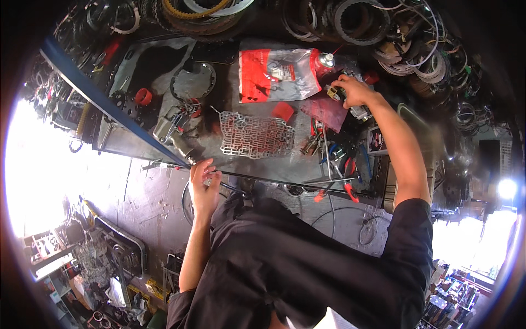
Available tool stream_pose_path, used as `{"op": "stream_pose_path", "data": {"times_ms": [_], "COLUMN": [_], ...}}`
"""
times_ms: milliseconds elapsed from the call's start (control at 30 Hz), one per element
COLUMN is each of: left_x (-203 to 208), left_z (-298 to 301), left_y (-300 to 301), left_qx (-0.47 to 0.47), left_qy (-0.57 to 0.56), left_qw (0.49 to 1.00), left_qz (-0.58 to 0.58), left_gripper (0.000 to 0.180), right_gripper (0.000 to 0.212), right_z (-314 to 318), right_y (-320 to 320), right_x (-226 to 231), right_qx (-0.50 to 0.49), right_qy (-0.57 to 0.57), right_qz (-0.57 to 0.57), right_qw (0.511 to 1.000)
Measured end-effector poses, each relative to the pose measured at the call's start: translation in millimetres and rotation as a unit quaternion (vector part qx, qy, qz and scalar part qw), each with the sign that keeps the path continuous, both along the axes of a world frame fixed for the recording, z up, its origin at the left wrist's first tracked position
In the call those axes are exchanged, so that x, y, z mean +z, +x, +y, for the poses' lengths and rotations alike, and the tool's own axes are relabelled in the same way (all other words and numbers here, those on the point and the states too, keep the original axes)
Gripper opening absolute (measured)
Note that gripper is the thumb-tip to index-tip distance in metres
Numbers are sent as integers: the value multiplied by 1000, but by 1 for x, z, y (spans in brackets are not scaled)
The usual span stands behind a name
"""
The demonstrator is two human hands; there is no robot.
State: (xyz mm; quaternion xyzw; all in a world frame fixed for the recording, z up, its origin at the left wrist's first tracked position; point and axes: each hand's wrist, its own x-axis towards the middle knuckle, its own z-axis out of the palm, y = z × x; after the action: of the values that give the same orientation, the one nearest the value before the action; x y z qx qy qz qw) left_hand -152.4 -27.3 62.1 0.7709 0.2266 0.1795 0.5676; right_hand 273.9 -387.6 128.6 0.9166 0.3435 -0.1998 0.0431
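Observation:
My right hand (356,90) reaches over the far right of the workbench (307,167), its fingers closed on a small yellow-and-dark part (335,93). A grey metal part (360,112) lies just beneath that hand. Near the bench's front edge, my left hand (204,183) is raised with loosely bent, parted fingers and nothing visible between them. A blue hose (118,112) comes down from the upper left and passes at that hand; whether they touch is unclear. In the middle lies a grey metal plate with maze-like channels (257,135). Left of it stands a metal assembly (178,129).
Behind the plate are a red-and-clear plastic bag (279,74) and a spray can (325,60). Pliers and other hand tools (345,164) lie at the front right, beside a pink plastic sheet (329,112). Stacked rings (361,22) line the back. A red ring (143,97) lies left.

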Motion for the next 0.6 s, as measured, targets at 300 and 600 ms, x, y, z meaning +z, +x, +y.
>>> {"op": "stream_pose_path", "data": {"times_ms": [300, 600], "left_x": [2, -13], "left_z": [1, 2], "left_y": [0, 7], "left_qx": [12, 3], "left_qy": [-2, -24], "left_qw": [1000, 1000], "left_qz": [17, 6], "left_gripper": [34, 27], "right_gripper": [89, 65], "right_z": [-23, -65], "right_y": [25, 31], "right_x": [25, 46], "right_qx": [9, -32], "right_qy": [42, 154], "right_qz": [59, 25], "right_qw": [997, 987]}}
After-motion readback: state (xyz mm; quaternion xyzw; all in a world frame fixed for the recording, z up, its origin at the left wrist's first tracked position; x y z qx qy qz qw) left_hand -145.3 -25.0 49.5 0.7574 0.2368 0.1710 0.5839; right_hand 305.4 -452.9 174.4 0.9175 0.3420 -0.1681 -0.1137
